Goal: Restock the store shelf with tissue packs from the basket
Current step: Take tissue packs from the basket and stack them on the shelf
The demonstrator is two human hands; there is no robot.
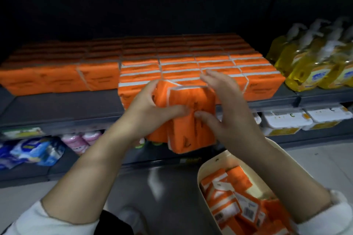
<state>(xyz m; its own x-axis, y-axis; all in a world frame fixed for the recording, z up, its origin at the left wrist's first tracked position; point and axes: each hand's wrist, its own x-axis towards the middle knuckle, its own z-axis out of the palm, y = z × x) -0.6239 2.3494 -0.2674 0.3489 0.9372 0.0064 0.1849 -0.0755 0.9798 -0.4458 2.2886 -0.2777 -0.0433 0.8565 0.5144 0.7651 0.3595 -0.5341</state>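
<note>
Before the shelf [66, 108], blurred-print tissue packs [193, 101] between left hand [150, 108] and right hand [229, 105]

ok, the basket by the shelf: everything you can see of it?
The basket is cream, smooth and plastic-looking, with a rounded rim and open top, sitting low at the right before the shelf. Loose orange-and-white tissue packs lie jumbled inside, some showing barcodes. The right forearm crosses over it; contact unclear.
</note>
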